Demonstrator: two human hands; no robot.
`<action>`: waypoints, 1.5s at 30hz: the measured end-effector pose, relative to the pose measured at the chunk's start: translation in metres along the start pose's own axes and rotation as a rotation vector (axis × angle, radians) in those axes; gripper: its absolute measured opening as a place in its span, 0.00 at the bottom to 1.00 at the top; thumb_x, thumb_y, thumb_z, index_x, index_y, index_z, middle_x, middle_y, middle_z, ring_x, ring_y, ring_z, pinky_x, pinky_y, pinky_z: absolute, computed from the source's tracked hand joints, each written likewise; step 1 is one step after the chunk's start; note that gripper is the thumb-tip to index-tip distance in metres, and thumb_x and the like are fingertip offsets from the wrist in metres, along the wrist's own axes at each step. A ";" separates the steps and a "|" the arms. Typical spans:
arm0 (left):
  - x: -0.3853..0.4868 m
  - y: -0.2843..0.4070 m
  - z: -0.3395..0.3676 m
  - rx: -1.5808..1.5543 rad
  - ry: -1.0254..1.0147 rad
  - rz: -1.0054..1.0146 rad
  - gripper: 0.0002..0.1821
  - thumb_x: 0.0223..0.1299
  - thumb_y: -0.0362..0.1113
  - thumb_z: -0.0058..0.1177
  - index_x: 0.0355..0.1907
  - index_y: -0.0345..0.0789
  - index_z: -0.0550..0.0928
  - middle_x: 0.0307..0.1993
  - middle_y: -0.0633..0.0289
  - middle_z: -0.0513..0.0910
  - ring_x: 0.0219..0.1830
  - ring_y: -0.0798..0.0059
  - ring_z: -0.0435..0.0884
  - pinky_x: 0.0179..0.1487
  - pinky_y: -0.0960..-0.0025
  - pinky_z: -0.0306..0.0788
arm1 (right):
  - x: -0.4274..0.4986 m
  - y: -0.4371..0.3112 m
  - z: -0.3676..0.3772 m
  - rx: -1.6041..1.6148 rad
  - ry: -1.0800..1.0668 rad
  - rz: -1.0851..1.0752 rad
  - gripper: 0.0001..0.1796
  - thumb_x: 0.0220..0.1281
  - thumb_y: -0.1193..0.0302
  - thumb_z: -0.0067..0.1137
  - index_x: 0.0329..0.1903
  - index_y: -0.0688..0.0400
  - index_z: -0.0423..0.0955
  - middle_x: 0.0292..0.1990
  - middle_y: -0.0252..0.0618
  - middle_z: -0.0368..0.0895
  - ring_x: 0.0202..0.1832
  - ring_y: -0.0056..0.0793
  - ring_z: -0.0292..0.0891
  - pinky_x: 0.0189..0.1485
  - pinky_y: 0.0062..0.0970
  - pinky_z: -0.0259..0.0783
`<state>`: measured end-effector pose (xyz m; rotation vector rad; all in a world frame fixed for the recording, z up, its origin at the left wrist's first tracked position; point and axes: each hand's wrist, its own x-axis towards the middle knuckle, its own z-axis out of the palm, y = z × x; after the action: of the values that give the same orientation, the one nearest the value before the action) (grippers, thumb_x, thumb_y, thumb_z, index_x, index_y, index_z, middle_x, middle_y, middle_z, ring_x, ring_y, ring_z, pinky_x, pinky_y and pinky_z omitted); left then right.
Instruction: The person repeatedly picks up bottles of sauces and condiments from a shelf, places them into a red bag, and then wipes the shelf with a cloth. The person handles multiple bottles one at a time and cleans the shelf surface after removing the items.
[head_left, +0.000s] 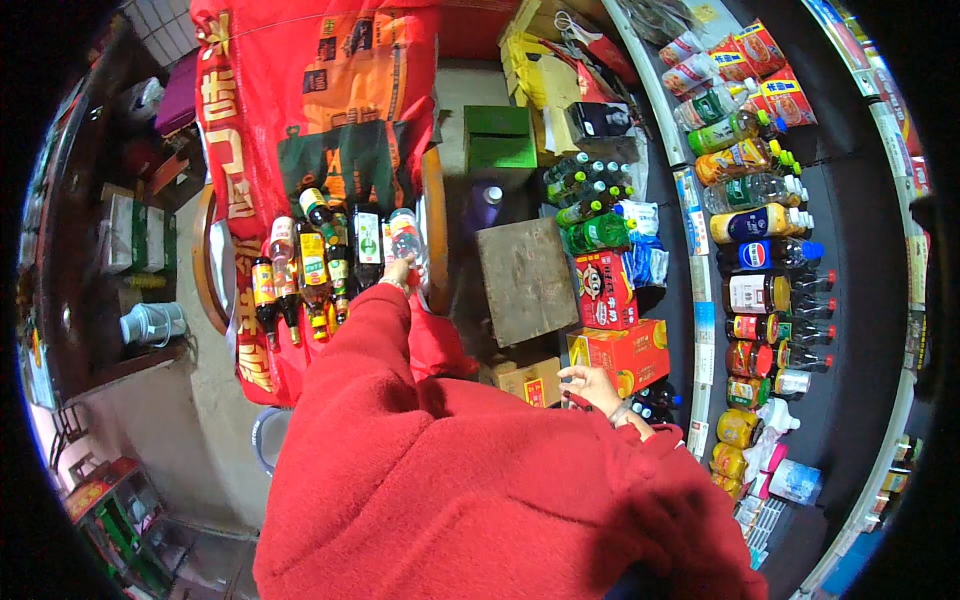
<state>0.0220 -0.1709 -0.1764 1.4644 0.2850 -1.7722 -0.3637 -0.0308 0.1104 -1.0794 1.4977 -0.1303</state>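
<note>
My left hand (397, 273) reaches out over a red plastic covering (439, 341) and grips the near end of a clear bottle (405, 234) with a label. Left of it lie several dark sauce bottles (313, 262), one with a yellow label, and a dark bottle (367, 238) with a white and green label. A pinkish bottle (282, 251) lies among them. My right hand (592, 388) hangs lower right with bent fingers, near an orange carton (637, 352). Something dark red shows at its fingers; whether it is held is unclear.
A shelf (847, 217) at right bears several drink bottles (757, 225), jars (750, 360) and instant noodle packs (780, 97). Between it and the covering stand a wooden board (527, 281), a green box (500, 139) and a red carton (604, 289). A grey bucket (154, 324) is at left.
</note>
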 end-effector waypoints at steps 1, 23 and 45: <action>0.004 0.003 0.003 0.005 0.003 -0.001 0.13 0.66 0.44 0.52 0.48 0.43 0.70 0.33 0.60 0.78 0.29 0.69 0.79 0.28 0.66 0.74 | -0.003 0.000 -0.001 0.037 -0.004 0.037 0.13 0.59 0.75 0.63 0.47 0.62 0.77 0.29 0.35 0.83 0.30 0.18 0.78 0.32 0.22 0.74; 0.090 -0.058 -0.062 0.547 0.484 0.173 0.11 0.51 0.37 0.61 0.31 0.30 0.85 0.25 0.52 0.84 0.27 0.65 0.85 0.30 0.65 0.75 | -0.011 0.014 -0.005 0.151 0.047 0.124 0.13 0.60 0.76 0.62 0.48 0.63 0.77 0.33 0.37 0.85 0.32 0.19 0.80 0.33 0.20 0.75; -0.119 -0.097 0.172 0.860 -0.714 0.537 0.09 0.60 0.34 0.56 0.31 0.29 0.79 0.24 0.61 0.80 0.21 0.75 0.77 0.23 0.72 0.70 | -0.044 0.000 -0.055 0.181 0.323 -0.111 0.19 0.63 0.65 0.57 0.54 0.58 0.72 0.27 0.35 0.80 0.18 0.22 0.76 0.16 0.24 0.71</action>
<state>-0.1678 -0.1632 -0.0461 1.1284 -1.2451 -1.8746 -0.4163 -0.0277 0.1573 -1.0283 1.6747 -0.5289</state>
